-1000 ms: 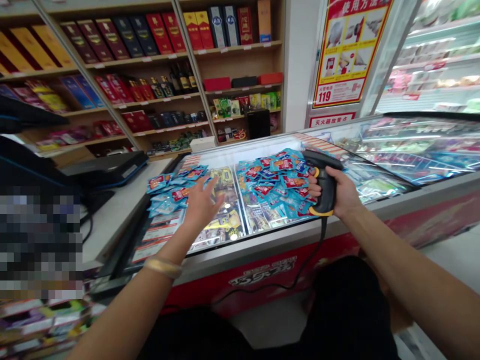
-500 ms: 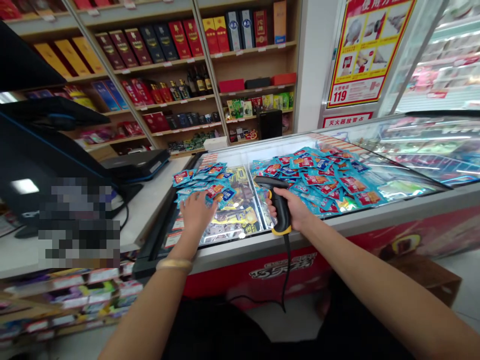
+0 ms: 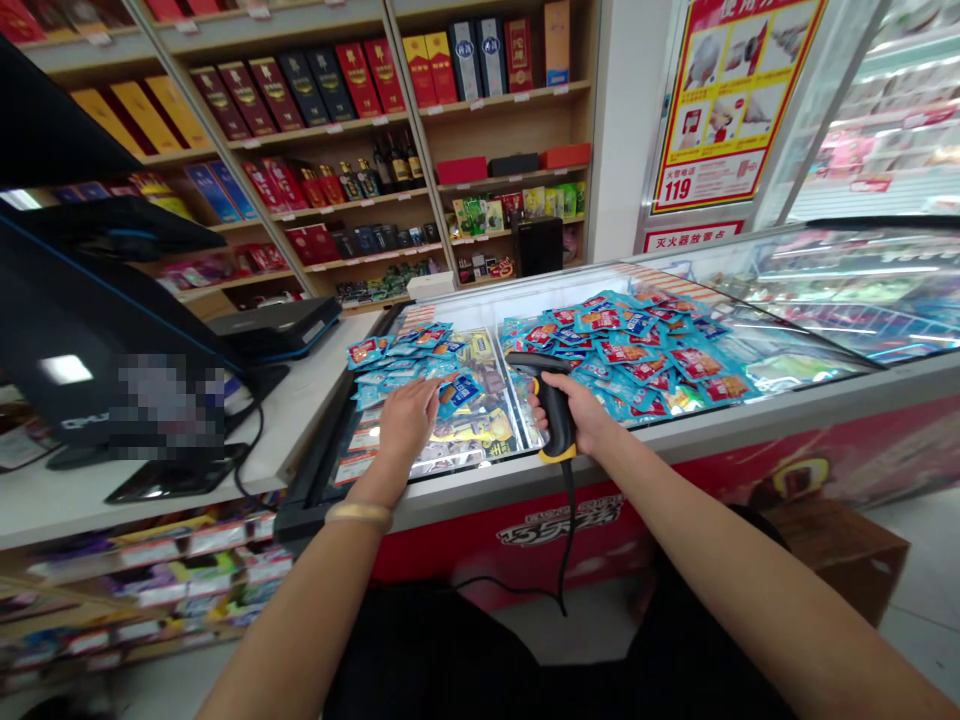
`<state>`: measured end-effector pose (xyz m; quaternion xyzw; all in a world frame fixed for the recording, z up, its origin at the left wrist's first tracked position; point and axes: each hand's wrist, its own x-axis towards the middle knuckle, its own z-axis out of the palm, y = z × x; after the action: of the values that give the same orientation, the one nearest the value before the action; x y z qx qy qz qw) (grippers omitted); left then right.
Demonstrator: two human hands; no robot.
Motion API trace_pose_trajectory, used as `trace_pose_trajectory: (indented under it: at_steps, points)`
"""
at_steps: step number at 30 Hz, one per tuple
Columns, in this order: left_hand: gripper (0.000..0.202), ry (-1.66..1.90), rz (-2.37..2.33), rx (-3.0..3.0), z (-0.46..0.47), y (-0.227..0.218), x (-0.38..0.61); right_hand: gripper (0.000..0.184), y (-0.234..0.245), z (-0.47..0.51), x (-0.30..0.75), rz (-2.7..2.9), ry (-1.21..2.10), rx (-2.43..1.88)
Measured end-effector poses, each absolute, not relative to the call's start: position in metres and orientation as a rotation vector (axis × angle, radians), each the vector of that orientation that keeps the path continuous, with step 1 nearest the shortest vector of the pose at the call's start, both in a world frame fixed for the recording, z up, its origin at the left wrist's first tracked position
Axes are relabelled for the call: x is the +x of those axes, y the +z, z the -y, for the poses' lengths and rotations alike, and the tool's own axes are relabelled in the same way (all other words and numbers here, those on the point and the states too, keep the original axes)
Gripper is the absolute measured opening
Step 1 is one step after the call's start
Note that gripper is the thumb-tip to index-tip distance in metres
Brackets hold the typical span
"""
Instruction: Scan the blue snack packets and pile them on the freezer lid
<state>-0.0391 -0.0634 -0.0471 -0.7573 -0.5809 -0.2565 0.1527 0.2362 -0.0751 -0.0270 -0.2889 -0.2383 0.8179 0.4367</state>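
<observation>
My right hand (image 3: 583, 408) grips a black and yellow handheld barcode scanner (image 3: 556, 412), its head pointing left and its cable hanging down the freezer front. With fingers drawn together, my left hand (image 3: 407, 418) pinches the edge of a blue snack packet (image 3: 459, 392) beside the smaller pile of packets (image 3: 375, 372). The fingertips are partly hidden, and the packet lies low over the glass. To the right of the scanner spreads a larger pile of blue and red snack packets (image 3: 637, 345). Both piles lie on the glass top of a chest freezer (image 3: 480, 478).
A counter (image 3: 300, 420) with a black monitor stand (image 3: 97, 330) and a dark boxy device (image 3: 281, 328) stands to the left. Shelves of boxed bottles (image 3: 322, 85) rise behind. A cardboard box (image 3: 840, 550) sits on the floor at right. The scanner cable (image 3: 568, 540) loops near my legs.
My left hand has shifted slightly right, its fingers closing from spread over the small pile to a pinch on one packet. The right hand with the scanner has barely moved.
</observation>
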Motion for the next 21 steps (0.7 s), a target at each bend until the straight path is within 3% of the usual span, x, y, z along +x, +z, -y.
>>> trace_pose_trajectory:
  at_steps: [4,10,12,21]
  points:
    - [0.03,-1.17,1.66,-2.021,0.061,-0.046,-0.034,0.014,-0.03,0.073,0.236,0.602,2.019,-0.711]
    - [0.029,-2.327,2.069,-1.702,0.052,-0.05,0.013,0.016,-0.029,0.074,0.236,0.634,2.019,-0.692]
    - [0.026,-2.56,2.122,-1.749,0.051,-0.054,0.027,0.016,-0.03,0.074,0.237,0.649,2.022,-0.685]
    - [0.02,-2.264,2.164,-2.039,0.058,-0.058,0.04,0.016,-0.03,0.077,0.237,0.763,2.057,-0.652]
